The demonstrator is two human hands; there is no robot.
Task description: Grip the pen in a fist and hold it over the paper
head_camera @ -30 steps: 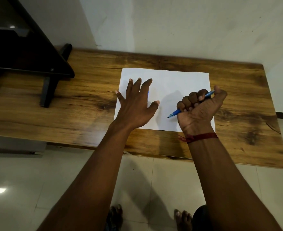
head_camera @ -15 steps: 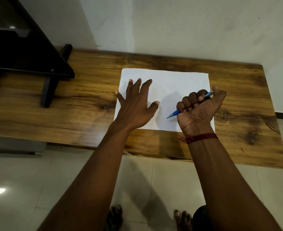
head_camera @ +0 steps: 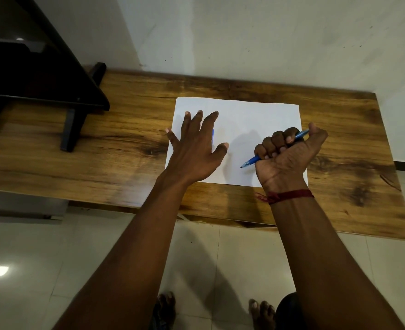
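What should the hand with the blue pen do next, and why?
Probably shift the pen into a fingertip grip. The right hand holds it in a closed fist, tip pointing at the white paper but not clearly touching it. The left hand lies flat on the sheet on the wooden table, so the paper looks steadied.

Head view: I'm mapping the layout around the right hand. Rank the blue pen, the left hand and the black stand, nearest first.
1. Blue pen: gripped in the right hand.
2. Left hand: flat on the paper, leftward.
3. Black stand: far left on the table.
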